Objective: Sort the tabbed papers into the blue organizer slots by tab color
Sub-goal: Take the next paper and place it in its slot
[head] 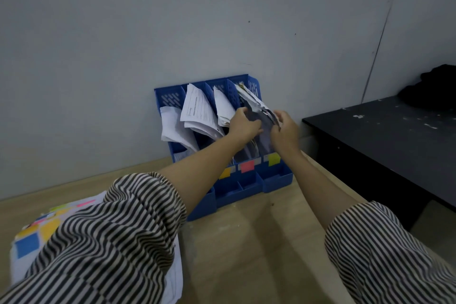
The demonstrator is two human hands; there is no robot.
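Both the left hand [243, 124] and right hand [283, 131] pinch a limp, light sheaf of papers [256, 108] over the blue organizer's [276, 177] rightmost slot; likely to buckle; best supported along both edges.

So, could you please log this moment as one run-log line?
left hand: holds papers | right hand: holds same papers | at: rightmost slot of organizer | pile: waiting

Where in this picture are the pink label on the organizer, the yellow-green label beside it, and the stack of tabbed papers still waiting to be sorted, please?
pink label [247, 166], head view, middle of the sticker.
yellow-green label [274, 159], head view, middle of the sticker.
stack of tabbed papers [27, 245], head view, blue square on the top sheet.
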